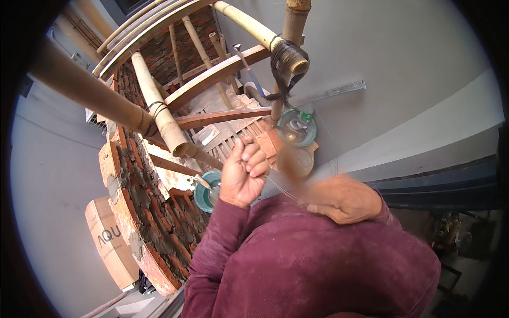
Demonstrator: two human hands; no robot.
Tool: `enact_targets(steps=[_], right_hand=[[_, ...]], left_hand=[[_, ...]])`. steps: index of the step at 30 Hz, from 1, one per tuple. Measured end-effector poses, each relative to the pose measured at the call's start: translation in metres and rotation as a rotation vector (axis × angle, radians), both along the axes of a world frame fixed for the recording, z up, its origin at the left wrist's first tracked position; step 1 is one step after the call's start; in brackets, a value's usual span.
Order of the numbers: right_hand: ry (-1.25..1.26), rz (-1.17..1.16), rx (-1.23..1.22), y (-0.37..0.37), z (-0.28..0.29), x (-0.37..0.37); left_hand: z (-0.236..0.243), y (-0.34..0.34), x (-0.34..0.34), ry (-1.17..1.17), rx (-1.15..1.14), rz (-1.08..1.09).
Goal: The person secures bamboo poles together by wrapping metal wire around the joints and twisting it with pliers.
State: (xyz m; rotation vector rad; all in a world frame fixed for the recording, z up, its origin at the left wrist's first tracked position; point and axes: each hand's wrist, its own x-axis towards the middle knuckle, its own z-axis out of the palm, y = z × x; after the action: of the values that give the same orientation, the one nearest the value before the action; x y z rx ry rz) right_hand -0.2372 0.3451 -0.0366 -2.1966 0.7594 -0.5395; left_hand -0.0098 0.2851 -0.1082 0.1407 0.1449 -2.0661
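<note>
A thin, pale string (pixel 283 189) stretches between my two hands in front of my chest. My left hand (pixel 244 172) is raised, its fingers curled in around one end. To the right and a little lower, my right hand (pixel 344 200) is closed, thumb and fingers pinching the string. A brown shape (pixel 290 165) beside the right hand's fingers is smeared by motion, and I cannot tell what it is. Dark strapping (pixel 289 55) wraps the bamboo joint beyond my hands, with loose ends hanging down.
Bamboo poles (pixel 159 108) and wooden planks (pixel 217 79) form scaffolding ahead. A rough brick wall (pixel 154 201) runs along the left, with a cardboard box (pixel 110 241) beyond it. Green buckets (pixel 297 139) stand below, and a blue-handled hammer (pixel 252 74) leans on a plank.
</note>
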Motion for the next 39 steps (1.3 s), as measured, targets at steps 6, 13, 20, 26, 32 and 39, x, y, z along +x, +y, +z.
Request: enact_targets(steps=[6, 13, 20, 26, 32, 39], right_hand=[[-0.08, -0.047, -0.033, -0.002, -0.066, 0.001], [-0.509, -0.209, -0.14, -0.015, -0.044, 0.01], [-0.154, -0.081, -0.238, -0.064, -0.06, 0.056], [-0.408, 0.199, 0.165, -0.058, -0.018, 0.06], [-0.249, -0.498, -0.427, -0.131, -0.11, 0.058], [-0.216, 0.647, 0.406, -0.081, -0.066, 0.059]], left_hand=[[0.056, 0.019, 0.011, -0.515, -0.492, 0.211], [0.088, 0.042, 0.093, -0.185, -0.528, 0.745], [0.103, 0.073, 0.141, -0.467, -0.865, 0.959], [0.073, 0.077, 0.216, -0.41, -0.633, 1.004], [0.091, 0.082, 0.137, -0.632, -0.952, 0.945], [0.074, 0.084, 0.268, -0.339, -0.449, 1.233]])
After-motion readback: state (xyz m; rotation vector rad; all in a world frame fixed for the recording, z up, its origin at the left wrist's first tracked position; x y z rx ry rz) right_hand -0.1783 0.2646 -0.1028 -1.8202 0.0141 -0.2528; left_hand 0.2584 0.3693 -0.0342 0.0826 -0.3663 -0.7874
